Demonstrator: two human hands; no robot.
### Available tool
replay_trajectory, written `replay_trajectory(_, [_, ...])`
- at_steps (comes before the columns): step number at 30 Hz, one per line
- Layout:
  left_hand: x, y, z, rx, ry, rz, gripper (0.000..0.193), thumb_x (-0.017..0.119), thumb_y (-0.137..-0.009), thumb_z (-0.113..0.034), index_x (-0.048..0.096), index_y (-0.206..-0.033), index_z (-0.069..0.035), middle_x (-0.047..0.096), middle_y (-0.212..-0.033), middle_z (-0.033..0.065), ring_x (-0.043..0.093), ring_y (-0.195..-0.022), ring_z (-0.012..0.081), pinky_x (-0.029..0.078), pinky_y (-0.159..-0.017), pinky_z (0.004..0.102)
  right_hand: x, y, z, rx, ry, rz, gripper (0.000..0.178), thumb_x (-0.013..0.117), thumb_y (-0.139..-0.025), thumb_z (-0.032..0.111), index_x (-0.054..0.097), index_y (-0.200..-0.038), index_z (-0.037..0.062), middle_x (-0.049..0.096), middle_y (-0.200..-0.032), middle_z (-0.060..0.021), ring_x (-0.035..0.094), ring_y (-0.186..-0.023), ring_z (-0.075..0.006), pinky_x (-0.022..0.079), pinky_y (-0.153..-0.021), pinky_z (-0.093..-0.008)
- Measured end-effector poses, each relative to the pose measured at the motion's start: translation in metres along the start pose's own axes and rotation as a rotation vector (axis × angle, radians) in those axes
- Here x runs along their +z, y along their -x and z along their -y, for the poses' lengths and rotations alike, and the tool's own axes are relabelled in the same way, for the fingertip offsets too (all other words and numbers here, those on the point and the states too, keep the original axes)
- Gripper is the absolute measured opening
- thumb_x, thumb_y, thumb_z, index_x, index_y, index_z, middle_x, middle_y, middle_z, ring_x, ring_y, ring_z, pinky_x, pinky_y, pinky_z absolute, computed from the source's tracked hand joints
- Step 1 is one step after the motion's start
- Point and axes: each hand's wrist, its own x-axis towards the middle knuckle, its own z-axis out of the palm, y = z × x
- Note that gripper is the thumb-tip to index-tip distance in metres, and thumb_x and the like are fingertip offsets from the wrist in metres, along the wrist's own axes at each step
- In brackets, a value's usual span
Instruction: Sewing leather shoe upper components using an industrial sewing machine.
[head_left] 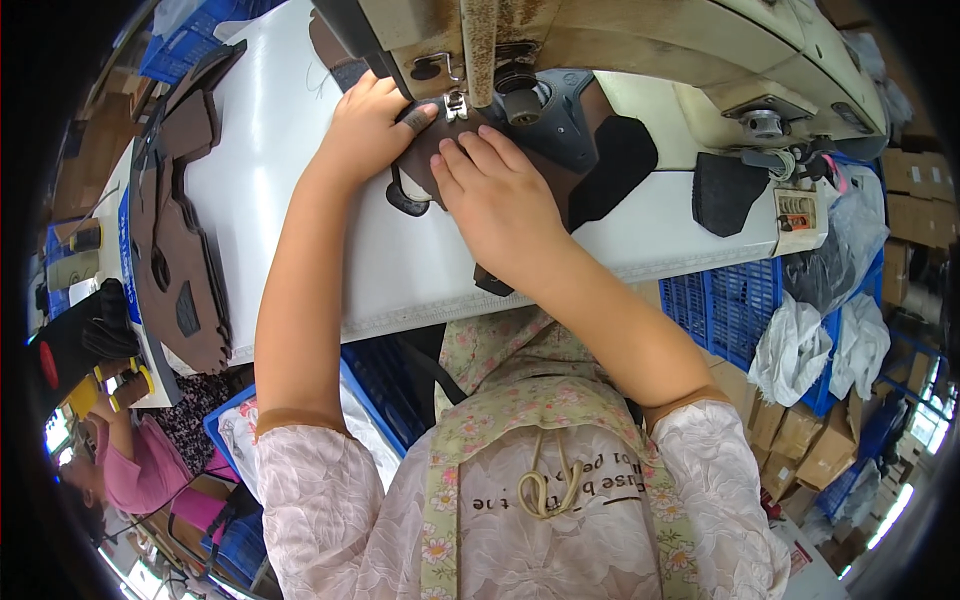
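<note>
A brown and black cut piece [422, 170], leather-like, lies on the white table under the presser foot [456, 106] of a sewing machine [620, 35]. My left hand [365, 128] rests on its left side, thumb stretched toward the foot, some fingers partly out of sight behind the machine. Just in front of the foot, my right hand [503, 205] lies flat on the piece with its fingers extended. A black flap [620, 165] of the work spreads out to the right. Below my left hand, a small dark curved lever or tab [405, 195] shows at the piece's edge.
Brown cut pieces [170, 250] are stacked along the table's left side. A loose black piece [728, 192] lies at right. Blue crates [720, 305], plastic bags [795, 350] and cartons [810, 445] stand beyond. Another person in pink [150, 465] sits at lower left.
</note>
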Motion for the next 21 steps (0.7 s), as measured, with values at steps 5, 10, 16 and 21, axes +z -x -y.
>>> replay_trajectory(5, [-0.001,0.000,-0.002,0.031,0.013,-0.040,0.028,0.064,-0.090,-0.030,0.068,-0.111,-0.012,0.065,-0.110,0.0023,0.051,-0.114,0.0266,0.040,-0.099,0.0410,-0.001,0.000,0.001,0.005,0.007,-0.012,0.032,0.052,-0.083,0.010,0.066,-0.108,-0.0062,0.066,-0.110,-0.0177,0.057,-0.112,-0.0290,0.035,-0.110,-0.0400])
replay_trajectory(10, [-0.005,0.003,-0.005,0.014,-0.010,-0.029,0.029,0.064,-0.090,-0.032,0.068,-0.109,-0.010,0.065,-0.110,0.0053,0.052,-0.111,0.0284,0.043,-0.094,0.0415,-0.008,0.003,0.005,0.099,-0.084,0.053,0.047,0.066,-0.078,0.028,0.065,-0.112,-0.0047,0.060,-0.122,-0.0162,0.050,-0.123,-0.0288,0.030,-0.113,-0.0430])
replay_trajectory(16, [-0.009,0.022,-0.043,-0.105,-0.372,-0.046,0.035,0.065,-0.087,-0.040,0.069,-0.099,-0.007,0.063,-0.111,0.0116,0.054,-0.109,0.0307,0.046,-0.087,0.0421,-0.033,0.011,-0.034,0.116,-0.168,0.115,0.054,0.073,-0.070,0.033,0.066,-0.112,0.0008,0.057,-0.127,-0.0125,0.042,-0.132,-0.0291,0.025,-0.116,-0.0440])
replay_trajectory(21, [-0.011,0.036,-0.068,0.021,-0.512,-0.065,0.052,0.070,-0.081,-0.043,0.068,-0.100,0.005,0.058,-0.123,0.0168,0.053,-0.118,0.0307,0.048,-0.090,0.0390,-0.039,0.012,-0.065,-0.023,-0.120,0.192,0.047,0.066,-0.068,0.017,0.066,-0.112,0.0009,0.056,-0.132,-0.0129,0.035,-0.139,-0.0276,0.026,-0.116,-0.0422])
